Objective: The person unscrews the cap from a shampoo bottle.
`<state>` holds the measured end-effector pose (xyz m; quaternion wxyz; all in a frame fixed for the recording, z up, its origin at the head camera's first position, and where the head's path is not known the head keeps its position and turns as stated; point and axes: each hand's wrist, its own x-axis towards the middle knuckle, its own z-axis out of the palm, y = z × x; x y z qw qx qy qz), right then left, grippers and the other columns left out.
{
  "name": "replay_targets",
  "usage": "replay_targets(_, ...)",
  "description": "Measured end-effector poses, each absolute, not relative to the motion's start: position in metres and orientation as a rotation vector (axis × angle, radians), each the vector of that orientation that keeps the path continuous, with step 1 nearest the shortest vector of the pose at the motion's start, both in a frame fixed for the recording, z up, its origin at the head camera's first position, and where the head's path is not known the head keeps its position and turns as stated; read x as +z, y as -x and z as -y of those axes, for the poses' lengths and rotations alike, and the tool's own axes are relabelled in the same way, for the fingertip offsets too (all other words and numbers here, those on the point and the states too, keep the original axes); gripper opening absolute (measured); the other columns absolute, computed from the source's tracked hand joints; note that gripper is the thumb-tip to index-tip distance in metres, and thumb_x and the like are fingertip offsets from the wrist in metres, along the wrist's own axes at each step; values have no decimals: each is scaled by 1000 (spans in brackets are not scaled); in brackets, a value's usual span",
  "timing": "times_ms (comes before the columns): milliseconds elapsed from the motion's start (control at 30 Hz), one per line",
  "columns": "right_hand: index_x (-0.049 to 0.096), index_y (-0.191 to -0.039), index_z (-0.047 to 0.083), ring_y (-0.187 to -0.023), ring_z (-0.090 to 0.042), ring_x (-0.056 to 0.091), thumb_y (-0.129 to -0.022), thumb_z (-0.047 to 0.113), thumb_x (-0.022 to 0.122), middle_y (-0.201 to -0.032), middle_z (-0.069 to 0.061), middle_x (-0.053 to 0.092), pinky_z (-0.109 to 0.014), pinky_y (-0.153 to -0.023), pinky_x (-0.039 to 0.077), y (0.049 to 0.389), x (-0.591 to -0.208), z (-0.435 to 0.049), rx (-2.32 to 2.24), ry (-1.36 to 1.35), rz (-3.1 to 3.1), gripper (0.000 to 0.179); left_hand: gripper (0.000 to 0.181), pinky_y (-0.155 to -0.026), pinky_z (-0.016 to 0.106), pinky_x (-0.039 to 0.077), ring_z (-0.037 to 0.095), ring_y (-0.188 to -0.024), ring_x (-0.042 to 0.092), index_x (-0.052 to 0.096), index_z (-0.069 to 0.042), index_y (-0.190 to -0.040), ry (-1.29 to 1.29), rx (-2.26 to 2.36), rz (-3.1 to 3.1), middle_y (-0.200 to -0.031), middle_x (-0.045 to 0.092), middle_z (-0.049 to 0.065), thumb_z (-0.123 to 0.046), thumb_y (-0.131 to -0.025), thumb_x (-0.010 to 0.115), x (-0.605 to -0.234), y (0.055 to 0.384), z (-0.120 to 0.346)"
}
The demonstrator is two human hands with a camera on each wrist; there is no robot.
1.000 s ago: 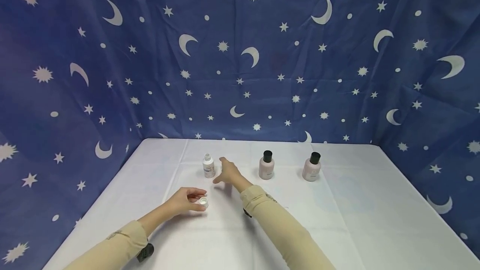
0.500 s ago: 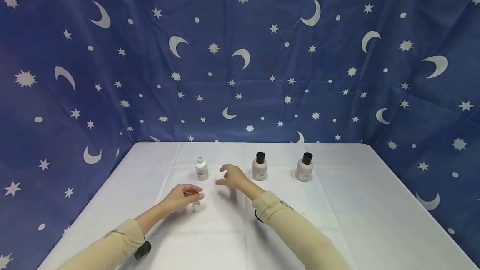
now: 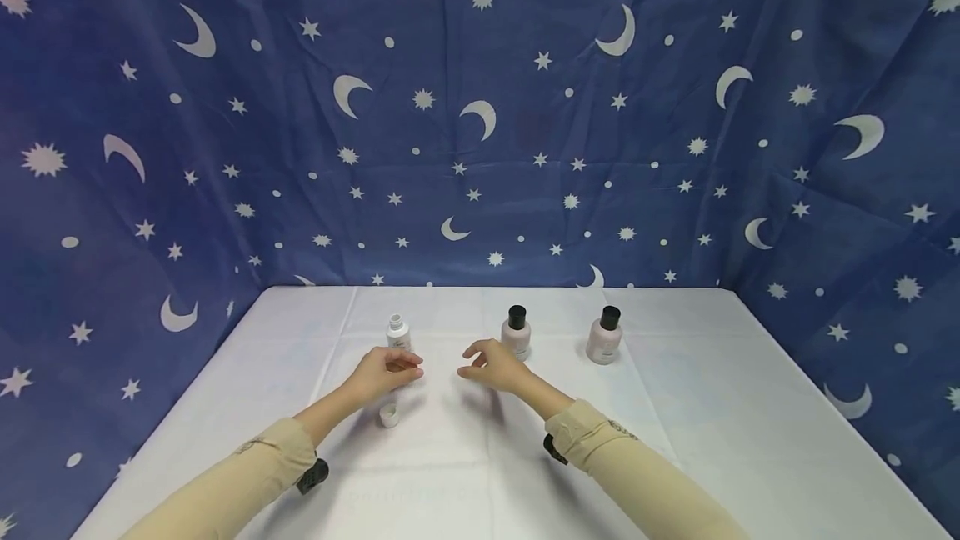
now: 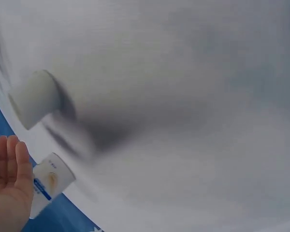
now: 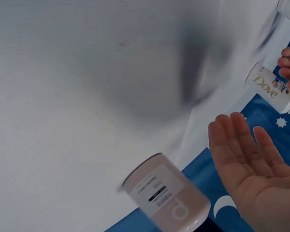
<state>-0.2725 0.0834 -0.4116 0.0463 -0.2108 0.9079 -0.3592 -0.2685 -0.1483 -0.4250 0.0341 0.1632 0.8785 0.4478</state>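
Observation:
A white bottle (image 3: pixel 398 333) with an uncapped neck stands upright at the back left of the table; in the right wrist view the bottle (image 5: pixel 270 87) shows the print "Dove". My left hand (image 3: pixel 382 373) hovers in front of it, fingers loosely bent and holding nothing, hiding its lower part in the head view. Just below that hand a small white cap (image 3: pixel 388 416) rests on the cloth, also large in the left wrist view as a pale cap (image 4: pixel 36 99). My right hand (image 3: pixel 497 363) is in the air near a pink bottle (image 3: pixel 517 340), its relaxed fingers around nothing.
A second pink bottle (image 3: pixel 603 342) with a black cap stands farther right. White cloth covers the table (image 3: pixel 675 457), and a blue curtain (image 3: pixel 540 215) with moons and stars hangs behind it and at the sides.
My left hand has let go of the white cap, which now lies on the table, and has moved forward. My right hand has drawn away from the white bottle, to the right.

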Motion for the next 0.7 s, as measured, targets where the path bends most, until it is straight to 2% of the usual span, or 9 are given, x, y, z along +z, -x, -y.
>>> replay_targets(167,63,-108,-6,-80,-24,65,-85,16,69,-90,-18,69,-27,-66,54,267,-408,-102,-1155,621,-2747,33,27,-72,27,55,21,-81,66,65,9,-105,-603,1372,-2711,-92,69,16,-12,-87,67,-417,275,136)
replay_targets(400,62,-110,-7,-86,-28,67,-83,12,71,-90,-18,70,-34,-76,56,265,-404,-126,-1180,613,-2736,35,26,-73,26,54,22,-81,65,65,9,-105,-679,1373,-2695,-92,69,17,-9,-87,66,-405,283,122)
replay_targets(700,61,-110,-9,-89,-30,67,-82,10,72,-97,-23,68,-35,-79,57,258,-405,-146,-1220,683,-2704,35,22,-72,27,55,23,-80,66,67,7,-103,-709,1374,-2718,-89,69,18,-7,-86,66,-394,294,103)
